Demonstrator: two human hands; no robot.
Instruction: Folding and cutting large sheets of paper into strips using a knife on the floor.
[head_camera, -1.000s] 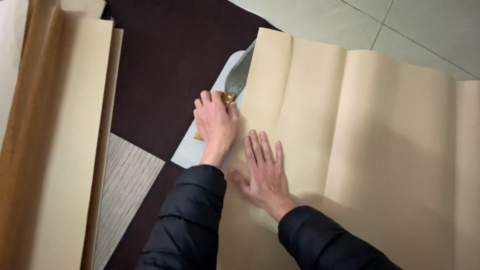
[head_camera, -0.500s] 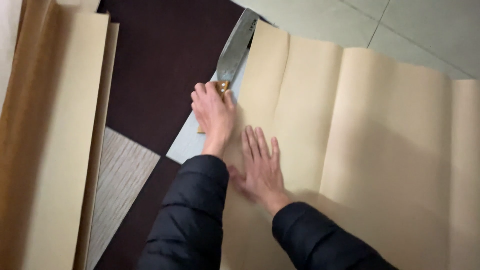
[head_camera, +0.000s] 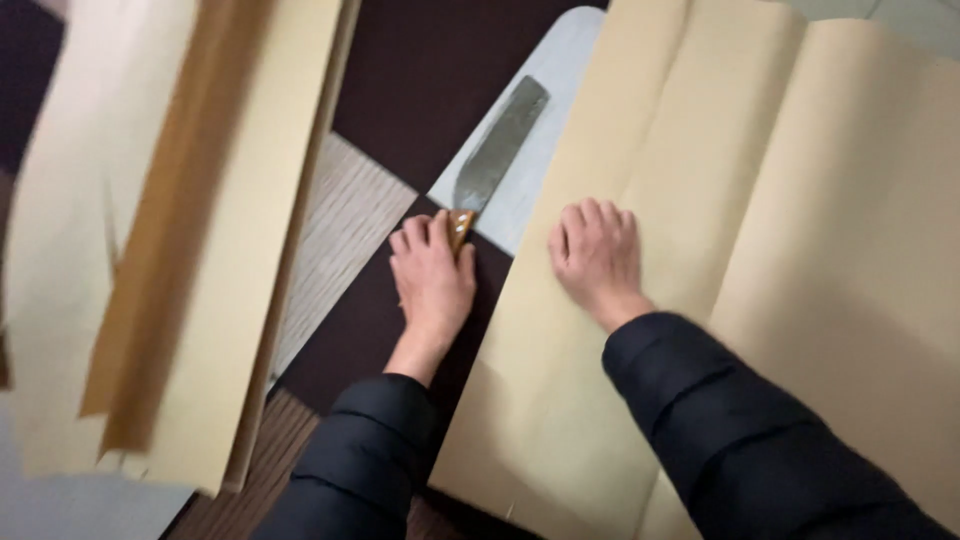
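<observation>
Tan paper (head_camera: 800, 250) lies in a big creased sheet over the dark floor mat (head_camera: 430, 80), its left edge running from the mat's top edge down toward the bottom. The left hand (head_camera: 432, 282) is closed around the wooden handle of a broad knife (head_camera: 497, 150), whose grey blade lies flat on a pale board (head_camera: 560, 70) just beside that paper edge, tip pointing away. The right hand (head_camera: 597, 255) rests on the paper near the same edge, fingers curled, gripping nothing. This looks like the cutting step, with the sheet held down. By my judgement, the next stroke calls for firm pressure on the paper and fingers kept clear of the blade. A second stack of paper (head_camera: 200, 230) lies along the mat's left edge, blurred.
</observation>
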